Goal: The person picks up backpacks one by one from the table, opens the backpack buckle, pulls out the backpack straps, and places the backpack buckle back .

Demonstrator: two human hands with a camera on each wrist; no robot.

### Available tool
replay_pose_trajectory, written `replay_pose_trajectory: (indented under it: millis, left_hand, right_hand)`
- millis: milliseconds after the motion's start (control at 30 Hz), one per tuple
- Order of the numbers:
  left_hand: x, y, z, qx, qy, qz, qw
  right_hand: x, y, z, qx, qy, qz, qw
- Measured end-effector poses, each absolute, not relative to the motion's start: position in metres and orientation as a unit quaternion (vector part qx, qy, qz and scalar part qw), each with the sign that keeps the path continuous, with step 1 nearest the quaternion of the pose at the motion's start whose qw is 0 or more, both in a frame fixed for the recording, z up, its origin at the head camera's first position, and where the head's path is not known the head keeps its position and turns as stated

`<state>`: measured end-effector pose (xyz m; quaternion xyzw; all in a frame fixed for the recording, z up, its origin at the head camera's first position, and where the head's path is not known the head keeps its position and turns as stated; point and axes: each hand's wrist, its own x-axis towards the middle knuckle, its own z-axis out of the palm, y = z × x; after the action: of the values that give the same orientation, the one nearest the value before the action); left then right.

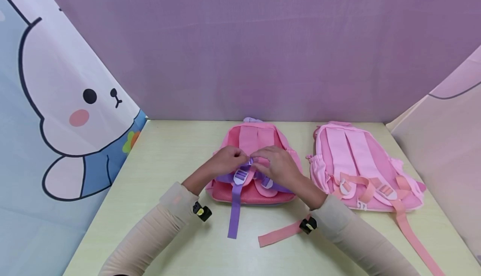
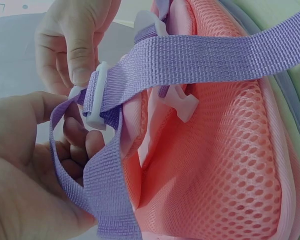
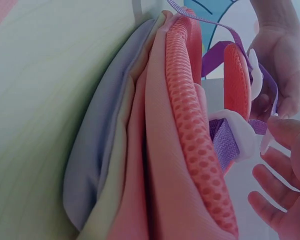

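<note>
A pink backpack (image 1: 249,136) with coral mesh lies with its shoulder straps up in the head view. Both hands meet over its purple webbing strap (image 2: 105,190), around a white slider buckle (image 2: 96,121). My left hand (image 1: 226,160) pinches the webbing beside the slider between thumb and fingers. From the other side, my right hand (image 1: 279,164) pinches the slider's edge, its other fingers spread loosely in the right wrist view. A white strap adjuster (image 1: 240,177) sits just below the hands, with a purple tail (image 1: 234,217) hanging toward the front. Part of the webbing is hidden behind the fingers.
To the right lies a second, light pink backpack (image 1: 360,155) with peach straps (image 1: 407,226). One peach strap end (image 1: 278,235) reaches under my right wrist. A purple curtain (image 1: 263,50) closes off the table's (image 1: 176,150) back edge; a rabbit-printed cloth (image 1: 60,113) hangs at left.
</note>
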<state>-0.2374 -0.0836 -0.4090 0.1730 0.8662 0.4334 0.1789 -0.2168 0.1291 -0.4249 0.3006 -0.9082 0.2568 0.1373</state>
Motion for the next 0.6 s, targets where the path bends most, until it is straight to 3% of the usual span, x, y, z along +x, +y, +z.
replay_pose_trajectory:
  millis: [600]
  left_hand:
    - [-0.2387, -0.0826, -0.414, 0.165, 0.873, 0.417, 0.191]
  right_hand:
    - [-0.2191, 0.1275, -0.422, 0.253, -0.896, 0.363, 0.006]
